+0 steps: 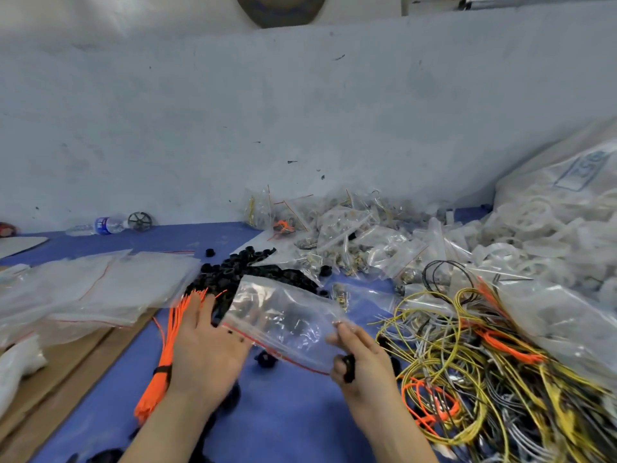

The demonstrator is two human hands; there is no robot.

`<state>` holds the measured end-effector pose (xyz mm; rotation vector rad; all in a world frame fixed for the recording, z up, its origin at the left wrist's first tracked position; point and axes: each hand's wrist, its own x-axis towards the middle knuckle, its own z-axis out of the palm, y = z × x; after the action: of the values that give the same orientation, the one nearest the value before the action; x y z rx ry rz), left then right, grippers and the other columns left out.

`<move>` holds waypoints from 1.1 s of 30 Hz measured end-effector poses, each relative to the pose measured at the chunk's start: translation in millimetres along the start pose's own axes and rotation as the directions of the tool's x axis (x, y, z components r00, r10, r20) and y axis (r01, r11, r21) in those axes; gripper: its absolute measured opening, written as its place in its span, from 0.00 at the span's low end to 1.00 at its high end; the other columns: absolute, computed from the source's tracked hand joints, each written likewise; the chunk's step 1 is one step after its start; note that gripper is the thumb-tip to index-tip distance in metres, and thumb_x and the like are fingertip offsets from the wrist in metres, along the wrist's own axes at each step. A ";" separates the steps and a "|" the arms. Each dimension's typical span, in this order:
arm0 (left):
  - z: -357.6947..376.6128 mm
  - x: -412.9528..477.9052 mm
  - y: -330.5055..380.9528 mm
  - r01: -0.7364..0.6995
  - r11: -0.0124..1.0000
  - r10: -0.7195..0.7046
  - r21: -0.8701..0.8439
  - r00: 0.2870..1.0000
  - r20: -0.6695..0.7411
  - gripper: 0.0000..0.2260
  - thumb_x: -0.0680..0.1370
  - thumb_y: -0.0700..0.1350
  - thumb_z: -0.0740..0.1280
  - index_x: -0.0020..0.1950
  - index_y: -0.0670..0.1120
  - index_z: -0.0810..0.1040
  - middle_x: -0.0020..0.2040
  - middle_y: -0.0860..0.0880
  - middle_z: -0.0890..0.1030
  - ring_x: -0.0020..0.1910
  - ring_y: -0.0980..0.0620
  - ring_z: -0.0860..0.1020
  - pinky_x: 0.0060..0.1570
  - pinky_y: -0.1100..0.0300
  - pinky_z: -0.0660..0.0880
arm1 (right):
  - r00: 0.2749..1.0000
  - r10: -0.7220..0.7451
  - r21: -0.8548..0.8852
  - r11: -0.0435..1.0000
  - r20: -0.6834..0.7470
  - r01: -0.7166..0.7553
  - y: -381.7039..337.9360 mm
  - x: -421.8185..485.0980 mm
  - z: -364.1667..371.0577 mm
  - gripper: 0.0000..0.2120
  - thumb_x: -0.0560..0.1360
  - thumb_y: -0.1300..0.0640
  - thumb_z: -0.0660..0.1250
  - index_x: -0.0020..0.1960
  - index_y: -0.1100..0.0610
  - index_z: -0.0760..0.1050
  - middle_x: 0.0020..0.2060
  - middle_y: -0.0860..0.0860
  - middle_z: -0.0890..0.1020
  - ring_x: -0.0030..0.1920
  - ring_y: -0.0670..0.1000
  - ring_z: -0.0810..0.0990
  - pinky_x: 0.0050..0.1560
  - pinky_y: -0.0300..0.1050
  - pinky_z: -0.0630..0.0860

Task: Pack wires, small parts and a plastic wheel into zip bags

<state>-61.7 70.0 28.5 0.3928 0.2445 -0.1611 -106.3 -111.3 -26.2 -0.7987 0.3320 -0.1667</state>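
A clear zip bag [283,315] with a red zip line hangs just above the blue table, tilted, with dark parts showing through it. My right hand [364,359] pinches the bag's right corner with thumb and fingertips, and a small black part [348,364] sits tucked in its lower fingers. My left hand [203,342] lies flat at the bag's left end, fingers straight and reaching into the pile of black plastic parts [253,272]. An orange wire bundle [167,349] lies under and left of that hand. A tangle of yellow, grey and orange wires [467,355] spreads to the right.
Empty zip bags [93,285] are stacked at the left, over brown cardboard [66,362]. Filled small bags [347,235] are heaped at the back. Big bags of white plastic wheels [551,228] fill the right. A water bottle [103,224] and dark wheel [140,221] sit by the wall.
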 end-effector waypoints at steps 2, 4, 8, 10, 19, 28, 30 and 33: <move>-22.2 0.9 -29.2 -0.046 0.871 -0.086 0.490 0.966 0.244 0.28 0.72 0.53 0.64 0.72 0.49 0.69 0.62 0.41 0.80 0.59 0.41 0.79 0.58 0.46 0.73 | 0.987 -0.119 -0.031 0.993 -0.112 0.116 -0.4 5.5 -4.4 0.04 0.76 0.63 0.65 0.47 0.59 0.78 0.32 0.55 0.84 0.19 0.44 0.62 0.21 0.34 0.63; -34.0 0.0 -56.2 -0.048 0.772 -0.146 0.634 0.957 0.251 0.31 0.64 0.53 0.76 0.67 0.51 0.75 0.57 0.43 0.83 0.49 0.43 0.83 0.50 0.48 0.78 | 0.977 -0.164 -0.077 0.985 -0.134 0.154 1.5 8.3 -5.2 0.04 0.78 0.62 0.64 0.47 0.58 0.78 0.32 0.54 0.84 0.18 0.43 0.63 0.20 0.34 0.65; -46.2 -8.1 -71.7 -0.261 0.537 -0.062 0.803 0.936 0.346 0.09 0.72 0.38 0.72 0.52 0.43 0.81 0.43 0.46 0.86 0.40 0.52 0.84 0.40 0.61 0.81 | 0.967 -0.218 -0.279 0.944 -0.135 0.174 8.3 8.0 -5.9 0.03 0.77 0.65 0.63 0.45 0.60 0.75 0.29 0.54 0.83 0.18 0.44 0.65 0.21 0.34 0.65; -52.9 -5.0 -71.9 -0.434 0.255 0.045 0.864 0.898 0.437 0.09 0.75 0.32 0.68 0.47 0.46 0.82 0.38 0.50 0.86 0.37 0.55 0.84 0.39 0.64 0.79 | 0.951 -0.287 -0.434 0.876 -0.117 0.211 11.7 5.6 -7.7 0.05 0.76 0.66 0.66 0.46 0.57 0.74 0.33 0.56 0.82 0.24 0.47 0.70 0.28 0.38 0.69; -60.6 6.5 -48.1 -0.627 -0.114 0.052 0.771 0.771 0.635 0.15 0.76 0.40 0.71 0.29 0.49 0.77 0.24 0.52 0.79 0.21 0.55 0.77 0.25 0.65 0.72 | 0.761 -0.537 -0.630 0.459 0.365 0.626 17.7 -27.2 27.6 0.09 0.64 0.45 0.73 0.37 0.45 0.74 0.27 0.47 0.72 0.26 0.48 0.68 0.28 0.42 0.65; -53.4 -7.9 -43.5 -0.773 -0.282 0.063 0.568 0.576 0.815 0.16 0.77 0.56 0.56 0.50 0.46 0.76 0.33 0.53 0.74 0.31 0.52 0.73 0.32 0.46 0.71 | 0.783 -0.461 -0.688 0.402 0.418 0.604 11.7 -34.1 27.4 0.07 0.70 0.58 0.73 0.45 0.49 0.77 0.25 0.49 0.72 0.25 0.44 0.63 0.29 0.37 0.62; -52.6 -12.7 -38.7 -0.782 -0.238 0.039 0.576 0.585 0.810 0.16 0.76 0.56 0.55 0.55 0.51 0.76 0.37 0.53 0.77 0.33 0.51 0.76 0.35 0.47 0.74 | 0.801 -0.420 -0.658 0.465 0.426 0.593 13.3 -36.9 29.8 0.06 0.70 0.58 0.74 0.44 0.48 0.81 0.24 0.50 0.70 0.25 0.45 0.62 0.29 0.37 0.61; -49.8 -15.8 -32.0 -0.802 -0.182 0.033 0.569 0.574 0.818 0.15 0.75 0.55 0.54 0.56 0.58 0.77 0.41 0.55 0.80 0.35 0.51 0.78 0.36 0.49 0.76 | 0.856 -0.337 -0.606 0.605 0.392 0.516 13.4 -35.5 30.4 0.05 0.70 0.61 0.73 0.40 0.51 0.83 0.24 0.49 0.67 0.26 0.47 0.63 0.30 0.38 0.62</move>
<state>-93.4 62.4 -23.3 1.9199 -0.8042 0.4143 -128.5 -72.1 -8.0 -1.6522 -0.0640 -0.4137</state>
